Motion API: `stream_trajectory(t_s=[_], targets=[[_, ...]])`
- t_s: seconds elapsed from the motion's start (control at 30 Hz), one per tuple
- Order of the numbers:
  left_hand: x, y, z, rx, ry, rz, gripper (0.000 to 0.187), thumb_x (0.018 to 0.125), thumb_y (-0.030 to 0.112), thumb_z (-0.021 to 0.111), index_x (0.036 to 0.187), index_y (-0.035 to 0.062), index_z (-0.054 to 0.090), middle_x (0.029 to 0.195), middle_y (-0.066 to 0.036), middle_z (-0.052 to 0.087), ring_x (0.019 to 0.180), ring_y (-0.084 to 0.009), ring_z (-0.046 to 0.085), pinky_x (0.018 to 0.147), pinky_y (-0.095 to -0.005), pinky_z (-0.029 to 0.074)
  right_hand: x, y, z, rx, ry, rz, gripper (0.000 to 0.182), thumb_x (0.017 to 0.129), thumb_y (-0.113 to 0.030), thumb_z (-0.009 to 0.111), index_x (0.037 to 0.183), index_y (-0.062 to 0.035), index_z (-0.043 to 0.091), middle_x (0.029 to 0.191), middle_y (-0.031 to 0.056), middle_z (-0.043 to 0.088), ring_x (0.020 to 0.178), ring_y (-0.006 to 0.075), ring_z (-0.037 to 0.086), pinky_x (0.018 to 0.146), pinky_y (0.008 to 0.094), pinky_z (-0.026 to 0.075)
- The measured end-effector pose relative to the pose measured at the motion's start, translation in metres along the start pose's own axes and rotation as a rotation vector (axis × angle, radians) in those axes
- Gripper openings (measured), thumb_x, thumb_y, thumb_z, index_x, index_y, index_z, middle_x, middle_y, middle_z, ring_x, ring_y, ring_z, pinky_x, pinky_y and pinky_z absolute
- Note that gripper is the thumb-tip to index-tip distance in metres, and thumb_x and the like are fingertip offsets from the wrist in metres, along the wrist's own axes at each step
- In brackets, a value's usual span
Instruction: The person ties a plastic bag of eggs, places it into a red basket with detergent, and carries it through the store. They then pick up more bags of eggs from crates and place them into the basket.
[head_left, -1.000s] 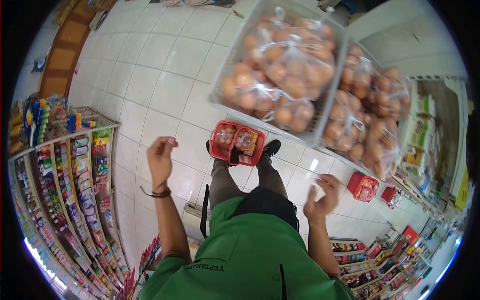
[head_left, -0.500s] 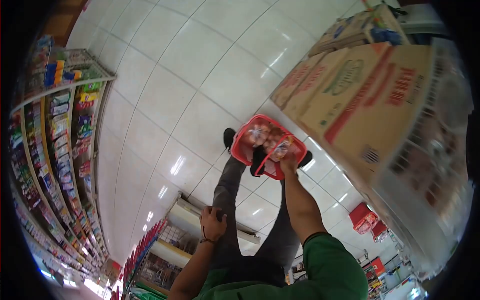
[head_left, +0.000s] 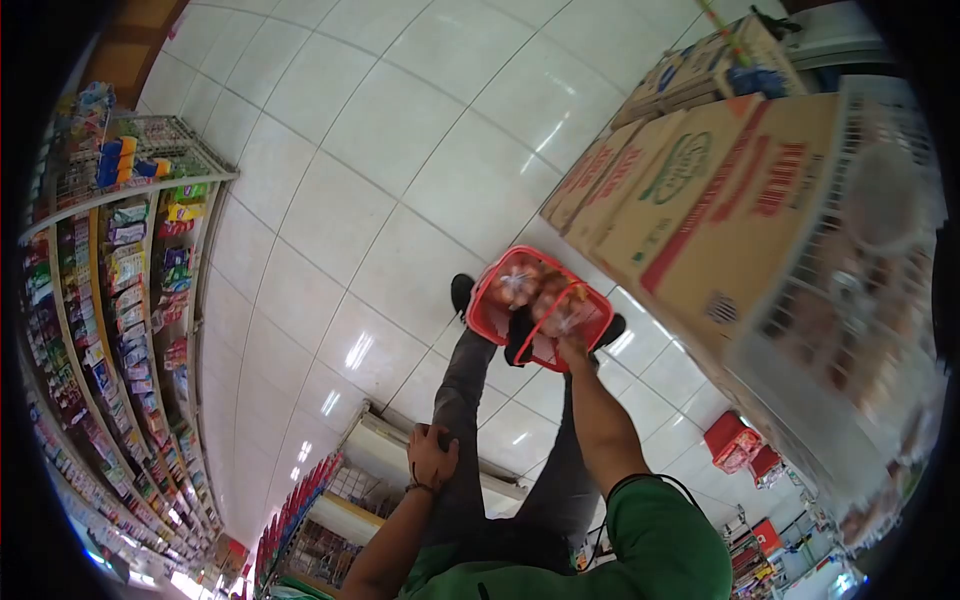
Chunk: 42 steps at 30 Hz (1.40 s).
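A red plastic shopping basket (head_left: 487,318) is between my black shoes, its red handle lying across the top. Inside are clear plastic bags (head_left: 518,284) of round, brownish-orange items that look like eggs or onions, and a black thing (head_left: 519,335). My right hand (head_left: 573,350) reaches to the basket's near side, beside the nearer plastic bag (head_left: 563,308). Its fingers are blurred and hidden, so I cannot see what they grip. My left hand (head_left: 433,458) rests on my left thigh, its fingers curled at a small dark object (head_left: 446,439) I cannot identify.
Large cardboard cartons (head_left: 710,190) stand along the right, with a white wire rack (head_left: 815,270) beside them. Shelves of packaged goods (head_left: 125,290) line the left. Another low shelf (head_left: 385,440) stands close by my left leg. Red containers (head_left: 732,440) are at lower right.
My right hand has drawn slightly back toward me, away from the nearer bag's top. The view has shifted a little, so the basket sits lower. My left hand stays on the thigh.
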<state>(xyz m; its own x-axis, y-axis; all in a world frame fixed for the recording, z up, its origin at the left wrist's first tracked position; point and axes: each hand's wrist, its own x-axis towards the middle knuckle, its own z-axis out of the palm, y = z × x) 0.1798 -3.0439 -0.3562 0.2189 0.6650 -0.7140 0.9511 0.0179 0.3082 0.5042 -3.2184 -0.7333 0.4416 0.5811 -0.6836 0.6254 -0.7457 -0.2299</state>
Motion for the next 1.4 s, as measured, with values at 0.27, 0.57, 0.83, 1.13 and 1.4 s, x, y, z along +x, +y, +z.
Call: stream_trajectory(t_s=[0.27,0.57,0.83,1.13,1.4], targets=[[-0.005,0.052,-0.021,-0.061,-0.098,0.178,0.041,0.077,0.030,0.081,0.110,0.0087,0.068,0.112,-0.017,0.065,0.106,-0.0376,0.062,0.090,-0.0494,0.052,-0.201,-0.110,-0.276,0.649,-0.183,0.221,0.045,0.086,-0.040,0.072,0.115,-0.0053,0.070,0.112,0.0159,0.072,0.108,0.0296,0.068,0.093,0.0386,0.052],[-0.134,0.291,-0.166,-0.488,-0.446,0.856,0.104,0.063,0.021,0.097,0.149,0.0065,0.041,0.143,-0.017,0.045,0.131,-0.0332,0.050,0.103,-0.0432,0.052,-0.458,-0.149,-0.601,0.711,-0.179,-0.332,0.010,0.086,-0.005,0.068,0.095,-0.0024,0.064,0.080,0.0089,0.066,0.079,0.0199,0.066,0.073,0.0350,0.051],[-0.218,0.463,-0.248,-0.648,-0.311,1.192,0.111,0.062,0.021,0.099,0.153,0.0041,0.036,0.148,-0.017,0.037,0.135,-0.0310,0.047,0.107,-0.0422,0.051,-0.546,-0.141,-0.760,0.787,0.569,-0.711,0.017,0.073,-0.003,0.071,0.084,-0.0016,0.058,0.072,0.0109,0.056,0.066,0.0252,0.059,0.062,0.0364,0.046],[-0.252,0.516,-0.187,-1.135,-0.833,1.079,0.124,0.069,0.015,0.096,0.161,0.0090,0.012,0.156,-0.012,0.032,0.140,-0.0260,0.044,0.110,-0.0459,0.049,-0.591,-0.098,-0.835,0.855,0.656,-0.777,0.030,0.073,-0.020,0.075,0.067,-0.0076,0.048,0.067,0.0066,0.059,0.064,0.0223,0.058,0.098,0.0444,0.050],[-0.274,0.521,-0.152,-1.530,-1.496,0.724,0.104,0.080,0.005,0.086,0.160,0.0083,0.019,0.152,-0.009,0.041,0.144,-0.0243,0.041,0.115,-0.0408,0.043,-0.602,-0.087,-0.819,1.197,0.733,-0.856,0.028,0.081,-0.017,0.070,0.072,-0.0116,0.043,0.064,-0.0001,0.044,0.066,0.0164,0.045,0.114,0.0731,0.028]])
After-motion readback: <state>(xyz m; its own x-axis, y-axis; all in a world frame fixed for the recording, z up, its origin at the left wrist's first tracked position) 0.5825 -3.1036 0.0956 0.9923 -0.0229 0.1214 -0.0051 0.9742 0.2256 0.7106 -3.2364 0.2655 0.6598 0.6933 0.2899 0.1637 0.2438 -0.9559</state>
